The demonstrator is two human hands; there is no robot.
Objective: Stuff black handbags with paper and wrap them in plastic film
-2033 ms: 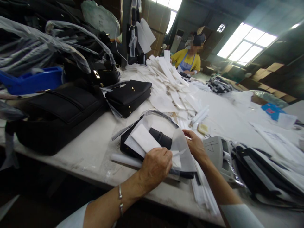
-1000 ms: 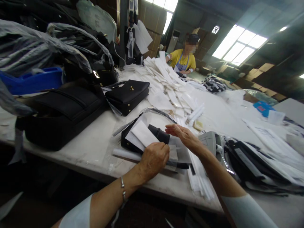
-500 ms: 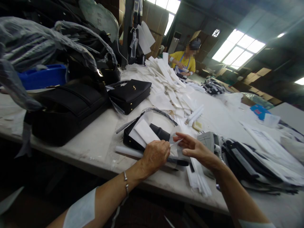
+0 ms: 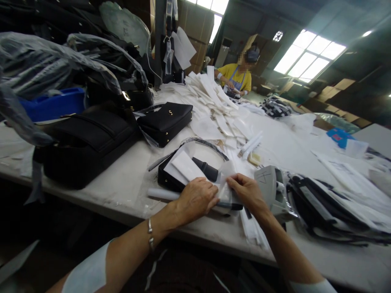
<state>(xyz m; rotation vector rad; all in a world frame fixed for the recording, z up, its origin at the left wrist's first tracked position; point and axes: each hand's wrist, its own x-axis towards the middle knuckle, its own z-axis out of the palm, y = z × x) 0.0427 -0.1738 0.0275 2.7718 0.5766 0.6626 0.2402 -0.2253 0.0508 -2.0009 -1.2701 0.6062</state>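
Observation:
A black handbag [image 4: 167, 178] lies on the table before me, with a folded white sheet [image 4: 185, 166] on its face. Its arched handle [image 4: 210, 142] is wrapped in clear film. My left hand [image 4: 198, 199] rests over the near side of the bag, fingers together and curled; what lies under them is hidden. Just right of it, my right hand [image 4: 247, 191] pinches a thin translucent white sheet [image 4: 225, 188] between thumb and fingers. A rolled white sheet [image 4: 163, 194] sticks out left from under the bag.
Black bags [image 4: 166, 122] stand at left, beside a blue bin [image 4: 53, 105]. White strips [image 4: 210, 93] are heaped behind. A grey device [image 4: 269, 185] and stacked black pieces [image 4: 320, 207] lie at right. Across the table works a person in yellow [image 4: 229, 71].
My right hand has gone from spread fingers to a pinch on the translucent sheet. My left hand has flattened slightly and stays at the bag.

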